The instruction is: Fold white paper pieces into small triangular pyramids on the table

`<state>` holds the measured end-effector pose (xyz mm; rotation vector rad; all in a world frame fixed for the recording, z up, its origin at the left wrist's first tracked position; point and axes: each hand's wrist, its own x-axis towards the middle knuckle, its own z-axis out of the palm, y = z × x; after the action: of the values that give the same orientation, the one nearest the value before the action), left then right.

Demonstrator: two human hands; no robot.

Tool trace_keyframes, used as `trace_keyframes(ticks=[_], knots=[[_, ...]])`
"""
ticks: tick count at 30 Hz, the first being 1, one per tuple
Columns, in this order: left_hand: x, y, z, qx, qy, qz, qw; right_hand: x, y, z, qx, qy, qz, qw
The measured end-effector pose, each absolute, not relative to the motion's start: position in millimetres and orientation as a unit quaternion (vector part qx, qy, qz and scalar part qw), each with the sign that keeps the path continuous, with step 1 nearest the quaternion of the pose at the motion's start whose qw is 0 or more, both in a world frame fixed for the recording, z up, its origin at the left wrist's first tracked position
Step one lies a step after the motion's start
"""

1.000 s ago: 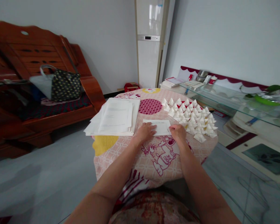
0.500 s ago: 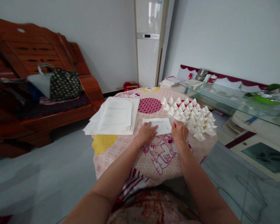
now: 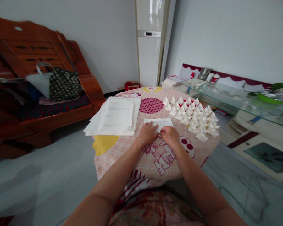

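Observation:
A white folded sheet of paper [image 3: 159, 122] lies on the round table with a pink patterned cloth [image 3: 132, 150]. My left hand [image 3: 147, 133] rests flat on the sheet's near left edge, fingers stretched out. Close beside it, my right hand [image 3: 170, 135] has its fingers curled and pressed onto the sheet's near edge. To the right lies a cluster of several small white folded paper triangles [image 3: 193, 117]. A stack of white paper sheets [image 3: 114, 116] sits to the left of my hands.
A wooden bench [image 3: 25, 78] with a dotted handbag [image 3: 61, 83] stands at the left. A tall white air-conditioning unit [image 3: 151, 44] stands against the back wall. A glass shelf with books and cups [image 3: 226, 94] runs along the right. Grey floor surrounds the table.
My right hand slid left along the sheet's near edge, from its right corner to the middle, close to my left hand. The left hand stayed put.

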<state>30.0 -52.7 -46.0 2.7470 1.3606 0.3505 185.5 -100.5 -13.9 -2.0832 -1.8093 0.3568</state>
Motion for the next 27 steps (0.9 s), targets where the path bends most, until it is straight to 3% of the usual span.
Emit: trace_keyframes(ticks=[6,21,27], knots=[[31,-61,-35,0.877,0.469,0.103,0.038,193,-96,-17,-0.748,-0.616,0.162,0.188],[31,-58,-36,0.875,0.470,0.100,0.055,246,-108,-14,-0.822,-0.532,0.096,0.179],[31,-56,-37,0.876,0.468,0.108,0.054,230,-104,-16,-0.772,-0.558,0.059,0.299]])
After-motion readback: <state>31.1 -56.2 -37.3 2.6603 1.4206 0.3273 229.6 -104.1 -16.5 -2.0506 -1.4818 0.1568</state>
